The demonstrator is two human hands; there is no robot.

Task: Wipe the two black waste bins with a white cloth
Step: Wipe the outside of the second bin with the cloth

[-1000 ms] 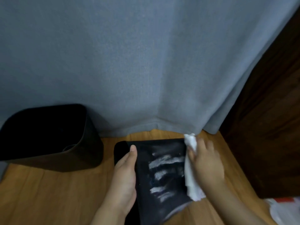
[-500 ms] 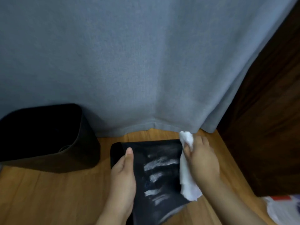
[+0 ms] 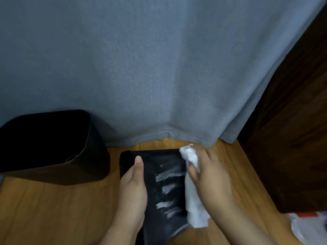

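Observation:
A black waste bin [image 3: 166, 190] lies tipped on the wooden floor in front of me, its flat side up with pale smeared streaks on it. My left hand [image 3: 132, 193] grips its left edge, thumb on top. My right hand [image 3: 210, 181] presses a crumpled white cloth [image 3: 193, 191] against the bin's right edge; the cloth hangs down past the hand. A second black waste bin [image 3: 51, 147] stands upright at the left, open top showing.
A grey curtain [image 3: 159, 68] hangs down to the floor right behind both bins. Dark wooden furniture [image 3: 292, 138] rises at the right. A white bag with red print [image 3: 311, 225] lies at the lower right. Wooden floor [image 3: 53, 209] spreads to the left.
My right hand with the cloth has slid along the bin's right edge and inward over the surface. The view has shifted slightly; my left hand keeps its grip.

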